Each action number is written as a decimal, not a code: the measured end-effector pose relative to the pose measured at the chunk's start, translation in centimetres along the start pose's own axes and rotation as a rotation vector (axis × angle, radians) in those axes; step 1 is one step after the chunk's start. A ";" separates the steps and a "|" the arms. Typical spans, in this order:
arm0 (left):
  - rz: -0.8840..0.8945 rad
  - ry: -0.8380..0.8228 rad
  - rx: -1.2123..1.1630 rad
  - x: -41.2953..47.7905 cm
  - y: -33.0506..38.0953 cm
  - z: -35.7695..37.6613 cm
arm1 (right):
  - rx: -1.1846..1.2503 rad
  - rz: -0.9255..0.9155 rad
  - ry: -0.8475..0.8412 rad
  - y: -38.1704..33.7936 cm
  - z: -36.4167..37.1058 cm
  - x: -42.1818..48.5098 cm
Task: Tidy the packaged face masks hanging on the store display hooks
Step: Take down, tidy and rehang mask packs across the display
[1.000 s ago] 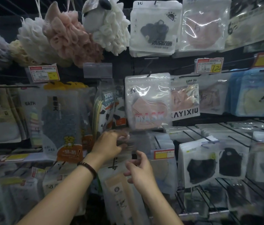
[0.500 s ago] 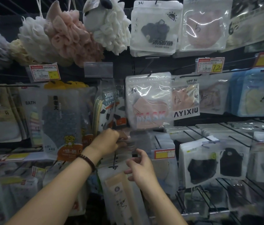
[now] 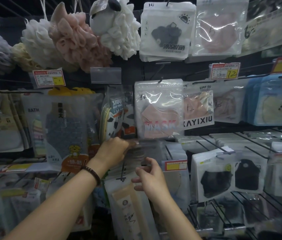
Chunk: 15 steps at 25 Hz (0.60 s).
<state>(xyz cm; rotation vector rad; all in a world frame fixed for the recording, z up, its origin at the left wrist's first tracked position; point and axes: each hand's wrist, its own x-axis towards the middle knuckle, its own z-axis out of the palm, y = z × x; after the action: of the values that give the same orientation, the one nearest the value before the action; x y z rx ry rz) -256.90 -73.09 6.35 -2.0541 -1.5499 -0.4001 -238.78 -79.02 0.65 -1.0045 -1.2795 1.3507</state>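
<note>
A clear, blurred mask packet (image 3: 144,148) sits low in the middle of the display, just under a hanging packet with a pink mask marked MASK (image 3: 159,110). My left hand (image 3: 114,150), with a dark bracelet at the wrist, grips the clear packet's left top edge. Below it, my right hand (image 3: 151,175) pinches the same packet's lower edge with curled fingers. Black-mask packets (image 3: 214,177) hang on hooks to the right. Above hang a white packet with a dark mask (image 3: 166,32) and a clear one with a pink mask (image 3: 218,28).
Bath sponges (image 3: 71,38) hang at the top left, with bath towel packets (image 3: 64,129) below them. Long wire hooks (image 3: 251,146) jut out at the right. Price tags (image 3: 224,71) clip onto the hook rails. A tall beige packet (image 3: 129,210) hangs under my hands.
Both hands stay on the clear packet. The left hand has shifted slightly right along its top edge, and the packet now looks blurred from movement.
</note>
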 end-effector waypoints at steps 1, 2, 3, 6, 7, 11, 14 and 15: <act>0.028 0.074 0.028 -0.6 0.1 -0.2 | 0.017 -0.004 0.005 -0.2 0.1 0.1; 0.050 0.136 0.043 -1.1 0.4 -0.5 | 0.047 -0.008 0.006 -0.4 0.2 0.1; 0.065 0.180 0.044 -1.9 0.8 -0.8 | 0.094 0.002 -0.001 -0.6 0.4 0.2; 0.143 0.250 0.032 -4.3 2.4 -1.8 | 0.271 0.048 -0.007 -0.8 0.5 0.8; 0.168 0.266 0.038 -5.0 3.0 -2.1 | 0.304 0.056 -0.002 -0.9 0.6 1.0; 0.164 0.282 0.097 -7.3 4.2 -2.8 | 0.366 0.065 -0.009 -1.3 1.4 0.1; 0.146 0.266 0.044 -8.7 4.4 -3.3 | 0.375 0.065 -0.009 -1.7 1.6 -1.2; 0.137 0.239 -0.030 -9.1 4.5 -3.7 | 0.366 0.059 0.019 -1.5 1.6 -1.4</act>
<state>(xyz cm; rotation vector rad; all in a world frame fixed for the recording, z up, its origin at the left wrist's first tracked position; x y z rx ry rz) -255.05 -83.33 3.50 -2.0369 -1.2613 -0.5963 -239.91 -80.69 2.21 -0.8009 -0.9479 1.5489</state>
